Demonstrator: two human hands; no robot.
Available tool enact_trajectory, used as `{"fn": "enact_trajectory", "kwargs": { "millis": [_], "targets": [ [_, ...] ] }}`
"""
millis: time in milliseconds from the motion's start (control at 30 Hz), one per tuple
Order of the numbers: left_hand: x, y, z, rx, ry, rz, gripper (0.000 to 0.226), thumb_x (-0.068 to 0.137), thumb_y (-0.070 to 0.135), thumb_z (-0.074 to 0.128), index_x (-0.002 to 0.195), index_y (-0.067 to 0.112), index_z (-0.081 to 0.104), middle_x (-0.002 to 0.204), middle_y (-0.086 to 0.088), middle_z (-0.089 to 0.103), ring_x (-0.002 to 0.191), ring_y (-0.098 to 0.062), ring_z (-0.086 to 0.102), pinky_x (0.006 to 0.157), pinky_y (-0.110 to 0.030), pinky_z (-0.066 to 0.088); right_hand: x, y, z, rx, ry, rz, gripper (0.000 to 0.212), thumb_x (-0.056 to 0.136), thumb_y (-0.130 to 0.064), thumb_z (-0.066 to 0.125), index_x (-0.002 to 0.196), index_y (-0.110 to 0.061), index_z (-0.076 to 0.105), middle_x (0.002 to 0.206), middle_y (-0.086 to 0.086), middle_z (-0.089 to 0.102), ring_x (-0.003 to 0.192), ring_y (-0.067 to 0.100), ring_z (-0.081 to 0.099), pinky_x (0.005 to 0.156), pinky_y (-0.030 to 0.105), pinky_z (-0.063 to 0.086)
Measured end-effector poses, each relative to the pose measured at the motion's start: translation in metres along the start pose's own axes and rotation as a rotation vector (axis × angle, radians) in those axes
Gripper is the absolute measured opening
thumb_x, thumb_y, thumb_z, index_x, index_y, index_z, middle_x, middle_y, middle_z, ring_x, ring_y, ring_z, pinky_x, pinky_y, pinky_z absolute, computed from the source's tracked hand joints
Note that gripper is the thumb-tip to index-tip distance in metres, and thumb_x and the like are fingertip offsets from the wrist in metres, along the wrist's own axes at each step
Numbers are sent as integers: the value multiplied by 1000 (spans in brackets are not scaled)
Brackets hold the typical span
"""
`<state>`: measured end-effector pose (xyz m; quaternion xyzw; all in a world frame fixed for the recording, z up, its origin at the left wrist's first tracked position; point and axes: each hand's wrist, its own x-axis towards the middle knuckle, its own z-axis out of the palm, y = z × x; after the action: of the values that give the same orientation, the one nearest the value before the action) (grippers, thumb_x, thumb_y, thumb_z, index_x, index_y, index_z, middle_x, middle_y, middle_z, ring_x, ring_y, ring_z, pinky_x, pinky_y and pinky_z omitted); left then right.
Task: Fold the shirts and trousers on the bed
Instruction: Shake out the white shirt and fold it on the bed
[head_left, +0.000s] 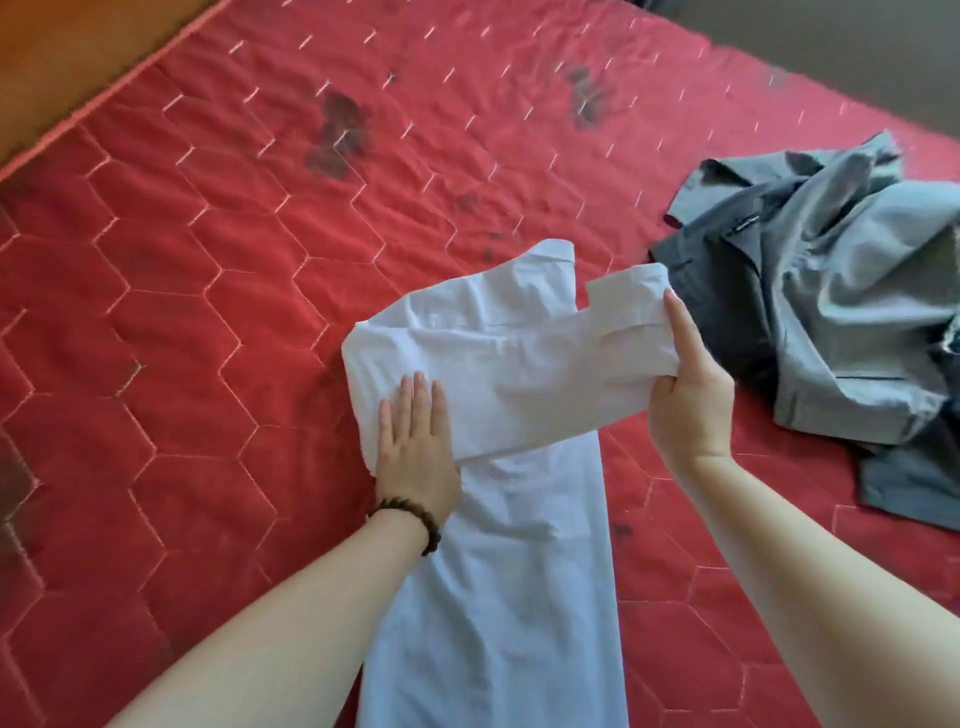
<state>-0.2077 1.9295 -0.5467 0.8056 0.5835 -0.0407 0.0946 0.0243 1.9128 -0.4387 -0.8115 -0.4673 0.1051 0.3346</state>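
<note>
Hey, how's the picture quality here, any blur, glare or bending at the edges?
Head view: soft daylight, no hard glare; white shirt and both hands fairly sharp; far mattress slightly smeared; wide-angle lens bows the mattress edge at upper left.

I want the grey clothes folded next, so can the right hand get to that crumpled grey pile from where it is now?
Probably yes: the crumpled grey pile lies just beyond the right hand, nothing between them. But that hand grips the white shirt's sleeve and must release it first.
</note>
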Motion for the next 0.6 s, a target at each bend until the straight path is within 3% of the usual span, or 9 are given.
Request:
{"fn": "enact_trajectory", "kwargs": {
  "millis": [100, 167, 233, 300, 367, 467, 533, 600],
  "targets": [
    [9, 6, 12, 44, 54, 8, 77, 75, 5, 42, 149, 5, 22, 157, -17, 16, 147, -30, 9, 119, -47, 5, -7, 63, -6, -115, -10, 158, 87, 74, 9, 37, 146, -40, 32, 130, 7, 61, 106, 33, 58, 85, 33, 41],
    [11, 7, 20, 67, 38, 34, 77, 74, 3, 35, 150, 6, 22, 158, -18, 15, 147, -31, 7, 119, -47, 4, -21, 98, -1, -199, -100, 283, 79, 83, 1, 38, 147, -44, 26, 142, -1, 50, 121, 28, 52, 93, 34, 38],
    [10, 7, 24, 91, -7, 61, 77, 77, 3, 32, 152, 9, 14, 159, -17, 7, 148, -29, -1, 118, -46, -3, -37, 121, 9, -298, -231, 311, 73, 87, -3, 37, 150, -37, 23, 149, -2, 41, 128, 29, 45, 99, 39, 38],
    [10, 8, 23, 110, -53, 80, 78, 79, 3, 28, 153, 12, 3, 160, -16, -3, 147, -28, -10, 118, -46, -8, -44, 133, 17, -402, -268, 258, 73, 84, -1, 40, 149, -29, 25, 139, 4, 48, 117, 33, 49, 90, 42, 43],
    [11, 11, 21, 144, -86, 95, 78, 81, 4, 25, 152, 14, -7, 159, -15, -10, 146, -28, -16, 118, -47, -10, -40, 134, 22, -452, -217, 183, 68, 82, -1, 44, 145, -22, 32, 118, 8, 58, 100, 34, 53, 81, 41, 45],
    [13, 12, 19, 185, -106, 135, 77, 86, 8, 30, 151, 16, -9, 159, -15, -11, 146, -28, -17, 118, -48, -10, -33, 135, 20, -437, -59, 141, 59, 82, 1, 41, 138, -14, 48, 104, 14, 65, 95, 36, 57, 90, 48, 45],
    [15, 13, 19, 159, -45, 169, 79, 81, 8, 34, 153, 17, 3, 159, -17, 0, 147, -30, -7, 118, -48, -5, -32, 140, 12, -415, 40, 196, 59, 81, 1, 40, 138, -13, 50, 108, 15, 65, 103, 35, 57, 101, 52, 39],
    [15, 17, 22, 133, -10, 216, 81, 77, 8, 37, 152, 19, 10, 159, -17, 7, 148, -31, 0, 118, -49, -1, -34, 148, 4, -460, -7, 333, 61, 85, 0, 43, 144, -17, 42, 126, 14, 59, 122, 32, 49, 112, 50, 25]
  ]
}}
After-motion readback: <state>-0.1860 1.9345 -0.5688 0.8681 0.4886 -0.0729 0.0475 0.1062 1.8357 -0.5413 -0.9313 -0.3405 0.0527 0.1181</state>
